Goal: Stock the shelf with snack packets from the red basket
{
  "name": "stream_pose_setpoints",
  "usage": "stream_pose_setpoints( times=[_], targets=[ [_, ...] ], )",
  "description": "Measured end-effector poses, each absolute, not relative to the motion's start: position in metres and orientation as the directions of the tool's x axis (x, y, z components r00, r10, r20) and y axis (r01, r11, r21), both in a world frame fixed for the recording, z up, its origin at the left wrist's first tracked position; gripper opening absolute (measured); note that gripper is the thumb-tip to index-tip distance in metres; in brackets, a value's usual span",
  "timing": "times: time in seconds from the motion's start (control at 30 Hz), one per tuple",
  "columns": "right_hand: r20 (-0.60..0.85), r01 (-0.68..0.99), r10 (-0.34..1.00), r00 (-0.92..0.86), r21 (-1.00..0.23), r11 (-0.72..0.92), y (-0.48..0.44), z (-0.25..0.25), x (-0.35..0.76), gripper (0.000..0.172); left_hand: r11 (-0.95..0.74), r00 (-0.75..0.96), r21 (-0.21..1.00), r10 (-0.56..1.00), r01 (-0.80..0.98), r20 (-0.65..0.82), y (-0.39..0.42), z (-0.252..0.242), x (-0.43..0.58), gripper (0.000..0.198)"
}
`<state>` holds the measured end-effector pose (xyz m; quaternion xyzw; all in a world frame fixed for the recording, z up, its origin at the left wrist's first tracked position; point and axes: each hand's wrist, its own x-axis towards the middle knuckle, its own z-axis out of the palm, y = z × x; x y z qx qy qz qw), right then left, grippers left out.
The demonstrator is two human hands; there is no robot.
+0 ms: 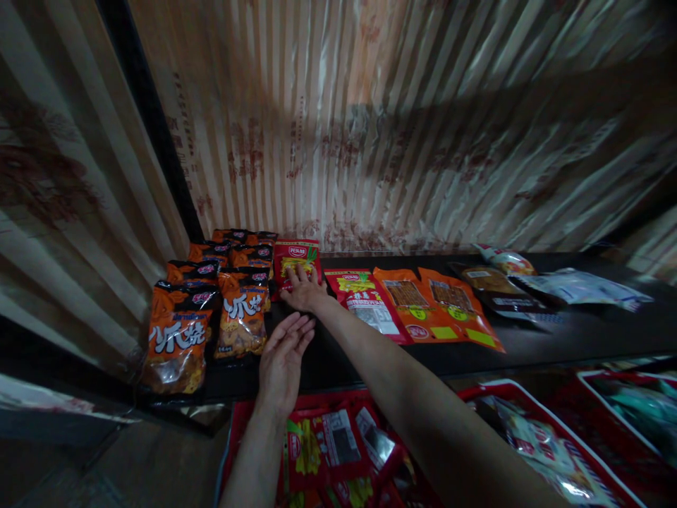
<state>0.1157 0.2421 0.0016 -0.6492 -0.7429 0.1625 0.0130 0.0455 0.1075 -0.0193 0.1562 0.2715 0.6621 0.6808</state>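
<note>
A red snack packet (pixel 297 250) with yellow sticks pictured on it stands leaning at the back of the black shelf (pixel 534 342). My right hand (pixel 302 291) lies on its front with the fingers spread. Lower and closer to me, my left hand (pixel 284 356) is held palm up, its fingers stretched out and nothing in it. Left of both hands, orange and black snack bags (pixel 243 314) stand upright in rows. On the right, another red packet (pixel 366 303) lies flat near my right wrist.
Two orange packets (pixel 407 307) lie flat farther right, followed by a brown packet (pixel 489 282) and a white plastic packet (pixel 587 286). Below the shelf edge are a basket of red packets (pixel 322 441) and a red, white-rimmed basket (pixel 534 398). A dark post (pixel 159 127) rises at the left.
</note>
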Motion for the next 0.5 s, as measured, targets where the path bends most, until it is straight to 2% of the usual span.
stream_pose_setpoints(
  times=[0.13,0.23,0.33,0.43,0.5],
  targets=[
    [-0.097,0.943,0.988,-0.120,-0.321,0.083,0.236,0.005,0.114,0.072,0.077,-0.025,0.597,0.986,-0.799,-0.162,0.107,-0.020,0.044,0.029],
    [0.127,0.919,0.986,-0.108,-0.366,0.147,0.225,0.017,0.132,0.070,0.070,-0.030,0.611,0.988,-0.788,-0.153,0.108,-0.020,0.043,0.030],
    [0.351,0.937,0.936,-0.018,-0.320,0.138,0.198,0.029,0.169,0.057,0.059,-0.044,0.633,0.988,-0.772,-0.146,0.107,-0.019,0.043,0.029],
    [0.309,0.971,0.950,0.036,-0.236,0.040,0.157,0.028,0.211,0.049,0.079,-0.024,0.664,0.989,-0.744,-0.145,0.104,-0.017,0.045,0.028],
    [0.247,0.981,0.967,0.068,-0.192,-0.020,0.130,0.019,0.233,0.052,0.102,0.003,0.673,0.989,-0.733,-0.146,0.101,-0.015,0.045,0.028]
  ],
)
